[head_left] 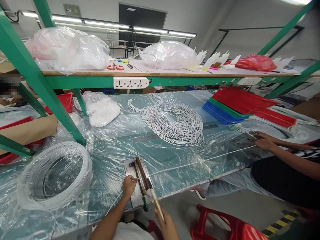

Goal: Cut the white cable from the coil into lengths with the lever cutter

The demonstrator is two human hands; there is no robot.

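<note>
My left hand [129, 185] is closed in a pinch on a thin white cable [205, 161] at the left side of a small lever tool [136, 198] on a metal base plate. The cable crosses the tool and runs right to a co-worker's hands [265, 140]. My right hand [166, 223] is wrapped round the tool's long pale handle [157, 204], which points toward me. A shorter green handle [145, 204] sticks out beside it. Another length of cable hangs below my left hand. Whether the cable is cut at the tool cannot be made out.
A wrapped cable coil [85, 170] lies at left, a loose coil [175, 125] in the middle. Red, green and blue trays [225, 115] are stacked at back right. A green shelf frame [95, 81] spans the table. A red stool [225, 223] stands on the floor, right of me.
</note>
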